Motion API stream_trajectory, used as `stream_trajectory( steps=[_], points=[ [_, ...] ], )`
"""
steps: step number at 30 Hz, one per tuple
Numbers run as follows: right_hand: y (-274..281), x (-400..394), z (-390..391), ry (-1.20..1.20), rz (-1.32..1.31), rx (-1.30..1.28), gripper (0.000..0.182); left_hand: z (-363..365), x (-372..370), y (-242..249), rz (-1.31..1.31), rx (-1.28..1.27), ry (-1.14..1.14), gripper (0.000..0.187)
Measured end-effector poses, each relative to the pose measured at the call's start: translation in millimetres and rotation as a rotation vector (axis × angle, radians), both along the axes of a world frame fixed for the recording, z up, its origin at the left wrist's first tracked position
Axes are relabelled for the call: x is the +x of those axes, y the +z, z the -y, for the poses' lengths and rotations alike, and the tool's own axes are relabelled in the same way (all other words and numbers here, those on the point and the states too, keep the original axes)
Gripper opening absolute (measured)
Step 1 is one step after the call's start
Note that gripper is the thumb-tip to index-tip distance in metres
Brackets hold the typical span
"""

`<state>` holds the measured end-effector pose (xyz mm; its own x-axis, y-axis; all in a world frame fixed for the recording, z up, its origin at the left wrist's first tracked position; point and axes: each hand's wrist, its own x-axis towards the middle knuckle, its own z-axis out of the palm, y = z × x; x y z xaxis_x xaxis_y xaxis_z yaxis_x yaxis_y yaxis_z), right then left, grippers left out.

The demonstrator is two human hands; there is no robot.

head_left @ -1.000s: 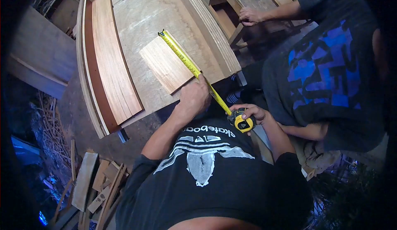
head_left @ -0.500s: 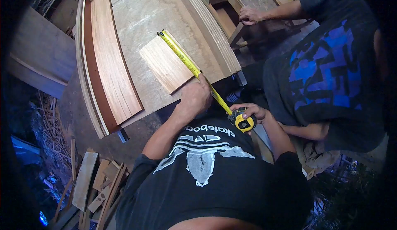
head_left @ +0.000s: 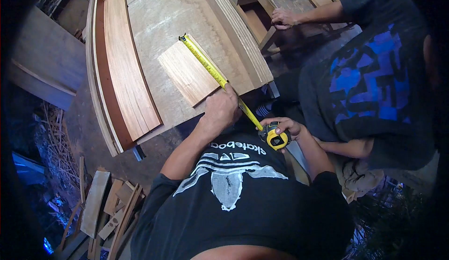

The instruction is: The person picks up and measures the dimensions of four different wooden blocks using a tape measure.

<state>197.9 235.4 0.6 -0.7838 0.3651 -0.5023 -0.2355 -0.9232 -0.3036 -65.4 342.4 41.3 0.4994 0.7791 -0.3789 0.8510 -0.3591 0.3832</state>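
Note:
A yellow tape measure (head_left: 277, 139) with a black grip sits in my right hand (head_left: 288, 127), its fingers wrapped round the case near my shirt. The drawn-out yellow blade (head_left: 209, 65) runs along the right edge of a short wooden board (head_left: 191, 73). Its hooked end lies at the board's far corner. At the near right corner, my left hand (head_left: 221, 106) is closed on the blade, index finger on the tape; the thumb is mostly hidden.
The short board lies on a plywood worktop (head_left: 154, 30). A long plank (head_left: 126, 68) is at the left, a raised wooden rail (head_left: 234, 35) at the right. Another person (head_left: 365, 77) stands close on the right. Wood offcuts (head_left: 112, 213) lie at lower left.
The board, tape and both my hands stay practically where they were. The other person's body has shifted slightly to the right.

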Motion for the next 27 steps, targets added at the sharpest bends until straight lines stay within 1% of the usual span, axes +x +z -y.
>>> stream_trajectory(
  steps=[3,5,6,11,12,14,16,18,20,21,22,24,25,27],
  points=[
    [0.0,0.0,-0.8,-0.009,0.01,-0.014,0.08,1.8,0.3,-2.3,0.015,0.035,0.008,0.079],
    [-2.0,2.0,-1.0,0.01,-0.043,0.016,0.071,3.9,1.6,5.6,-0.012,0.08,-0.013,0.075],
    [-2.5,2.1,-0.7,0.009,-0.043,0.017,0.071,4.6,1.0,6.6,-0.012,0.08,-0.014,0.075],
    [-14.2,6.0,1.2,0.01,-0.11,0.004,0.071,7.9,0.3,4.6,-0.015,0.123,-0.06,0.084],
    [-19.9,7.7,2.4,0.01,-0.075,0.025,0.071,8.4,0.7,2.7,-0.013,0.126,-0.059,0.084],
    [-11.8,4.8,-0.3,0.006,-0.064,0.005,0.075,9.5,0.3,0.7,0.008,0.149,-0.026,0.088],
    [-3.3,0.5,0.1,0.005,-0.055,-0.02,0.078,11.1,-4.7,5.3,0.038,0.128,-0.017,0.087],
    [5.9,-1.3,-2.1,0.002,0.113,0.062,0.079,10.9,-12.7,13.6,0.071,0.118,0.003,0.086],
    [9.0,-4.4,-3.0,-0.023,0.189,0.221,0.076,21.0,-29.3,20.9,0.463,0.181,0.162,0.075],
    [6.9,-5.9,-5.9,-0.014,0.205,0.302,0.074,27.0,-39.3,21.0,0.461,0.19,0.181,0.075],
    [9.5,-10.6,-8.9,0.007,0.199,0.31,0.074,34.3,-49.8,19.5,0.549,0.186,0.295,0.07],
    [14.0,-26.6,-14.4,-0.177,0.261,0.314,0.063,47.4,-69.3,10.8,0.676,0.208,0.478,0.058],
    [10.1,-32.2,-16.4,-0.159,0.251,0.313,0.063,54.6,-77.3,7.5,0.667,0.215,0.497,0.058],
    [-1.8,-42.5,-24.4,-0.272,0.244,0.289,0.053,65.1,-90.4,1.6,0.637,0.217,0.631,0.054]
  ],
)
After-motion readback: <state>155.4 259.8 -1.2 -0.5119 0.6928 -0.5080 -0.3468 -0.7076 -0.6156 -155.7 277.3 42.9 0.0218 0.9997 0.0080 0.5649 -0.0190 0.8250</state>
